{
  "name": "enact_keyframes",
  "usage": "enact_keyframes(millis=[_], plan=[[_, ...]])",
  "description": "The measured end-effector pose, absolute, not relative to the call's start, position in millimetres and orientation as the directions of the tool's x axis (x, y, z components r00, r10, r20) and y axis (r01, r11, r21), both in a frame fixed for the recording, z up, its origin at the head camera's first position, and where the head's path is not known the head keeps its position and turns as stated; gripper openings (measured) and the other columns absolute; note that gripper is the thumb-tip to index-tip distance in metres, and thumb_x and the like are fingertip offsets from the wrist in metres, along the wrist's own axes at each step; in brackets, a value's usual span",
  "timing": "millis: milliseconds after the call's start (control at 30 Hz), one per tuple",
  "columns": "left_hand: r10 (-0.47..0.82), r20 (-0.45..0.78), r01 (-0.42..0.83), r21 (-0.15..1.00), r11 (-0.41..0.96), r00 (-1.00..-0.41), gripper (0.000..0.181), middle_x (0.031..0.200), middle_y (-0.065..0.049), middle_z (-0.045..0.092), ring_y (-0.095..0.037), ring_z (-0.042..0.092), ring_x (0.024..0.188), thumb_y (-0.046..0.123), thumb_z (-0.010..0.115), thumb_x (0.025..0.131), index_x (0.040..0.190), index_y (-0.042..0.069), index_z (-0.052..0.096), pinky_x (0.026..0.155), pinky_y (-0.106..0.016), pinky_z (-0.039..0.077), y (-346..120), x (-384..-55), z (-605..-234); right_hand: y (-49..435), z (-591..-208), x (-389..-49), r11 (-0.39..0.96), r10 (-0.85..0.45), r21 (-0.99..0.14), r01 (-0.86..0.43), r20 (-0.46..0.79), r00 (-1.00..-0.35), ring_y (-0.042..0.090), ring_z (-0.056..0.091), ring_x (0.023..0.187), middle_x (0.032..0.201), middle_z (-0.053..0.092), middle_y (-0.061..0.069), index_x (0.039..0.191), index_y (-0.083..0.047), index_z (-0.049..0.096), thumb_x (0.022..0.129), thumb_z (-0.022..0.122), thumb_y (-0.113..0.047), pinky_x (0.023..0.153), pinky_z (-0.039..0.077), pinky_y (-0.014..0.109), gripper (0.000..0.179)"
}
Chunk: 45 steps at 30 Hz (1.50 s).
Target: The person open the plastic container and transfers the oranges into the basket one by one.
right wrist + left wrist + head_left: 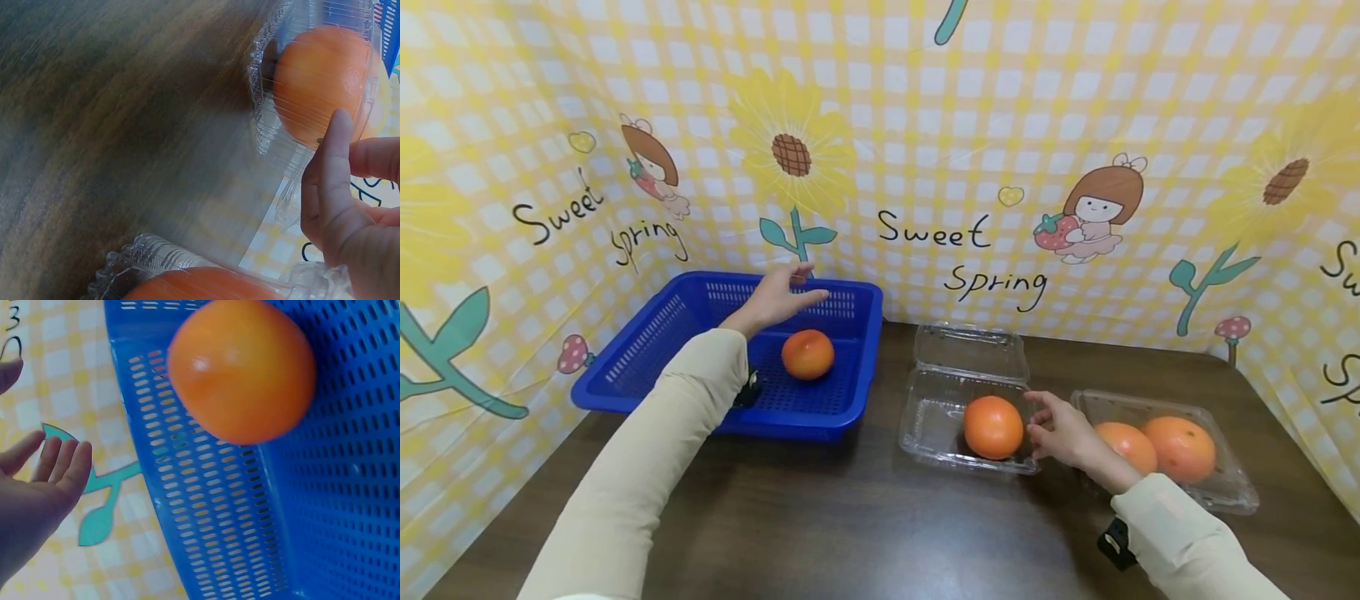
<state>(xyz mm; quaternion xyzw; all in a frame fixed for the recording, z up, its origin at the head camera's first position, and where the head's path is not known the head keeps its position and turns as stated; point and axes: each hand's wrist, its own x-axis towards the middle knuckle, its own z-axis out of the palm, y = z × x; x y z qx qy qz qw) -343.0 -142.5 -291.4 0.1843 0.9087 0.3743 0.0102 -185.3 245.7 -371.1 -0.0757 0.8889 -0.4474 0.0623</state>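
Observation:
My left hand (781, 296) is held over the far side of the blue plastic basket (859, 367), fingers spread and holding nothing. Below it, one orange (808, 354) lies in the basket; the left wrist view shows this orange (242, 370) large and close. At the right end of an opened clear clamshell box (925, 425) is my right hand (1063, 429), its fingers loosely bent with nothing gripped. Inside that box sits another orange (993, 427), just left of the fingertips. The right wrist view has the thumb and fingers beside this orange (322, 84), seen through the box wall.
To the right, a second clear box (1232, 483) holds two oranges (1180, 448), partly behind my right wrist. The opened box's lid (970, 352) lies back toward the patterned cloth (925, 150) hanging behind the brown wooden table (820, 517). Cloth also encloses both sides.

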Motion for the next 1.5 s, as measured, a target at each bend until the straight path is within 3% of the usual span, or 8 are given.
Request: enact_keyframes(millis=[267, 733, 1300, 1500], plan=[[0.329, 0.198, 0.371, 0.681, 0.631, -0.923, 0.064, 0.131, -0.018, 0.033, -0.031, 0.036, 0.119, 0.029, 0.058, 0.085, 0.136, 0.001, 0.03, 0.092, -0.043, 0.036, -133.3, -330.4, -278.3, 254.7, -381.0, -188.6, 0.536, -0.257, -0.827, -0.169, 0.031, -0.966, 0.016, 0.056, 0.059, 0.082, 0.049, 0.018, 0.123, 0.011, 0.034, 0.083, 0.053, 0.003, 0.049, 0.051, 0.03, 0.045], [0.378, 0.309, 0.477, 0.702, 0.529, -0.873, 0.067, 0.125, -0.019, 0.036, -0.03, 0.04, 0.115, 0.022, 0.062, 0.083, 0.136, 0.002, 0.026, 0.088, -0.041, 0.041, -103.8, -299.7, -272.1, 244.9, -372.4, -183.9, 0.592, -0.176, -0.802, -0.08, -0.032, -0.984, 0.022, 0.057, 0.063, 0.085, 0.051, 0.018, 0.125, 0.013, 0.033, 0.082, 0.05, 0.01, 0.051, 0.051, 0.031, 0.047], [0.464, 0.286, 0.498, 0.749, 0.438, -0.838, 0.065, 0.12, -0.018, 0.041, -0.026, 0.045, 0.111, 0.022, 0.066, 0.08, 0.133, 0.007, 0.031, 0.087, -0.04, 0.042, -75.7, -269.5, -291.7, 243.7, -371.0, -183.8, 0.574, -0.181, -0.816, -0.067, -0.047, -0.982, 0.025, 0.057, 0.066, 0.085, 0.049, 0.018, 0.126, 0.013, 0.032, 0.082, 0.049, 0.01, 0.052, 0.051, 0.031, 0.047], [0.492, 0.268, 0.496, 0.76, 0.42, -0.828, 0.064, 0.118, -0.018, 0.041, -0.029, 0.044, 0.11, 0.016, 0.064, 0.081, 0.133, 0.003, 0.03, 0.087, -0.041, 0.041, -61.6, -252.3, -289.4, 244.4, -371.8, -183.5, 0.575, -0.18, -0.815, -0.066, -0.047, -0.983, 0.023, 0.057, 0.064, 0.085, 0.05, 0.018, 0.126, 0.013, 0.032, 0.082, 0.049, 0.009, 0.052, 0.051, 0.031, 0.047]])
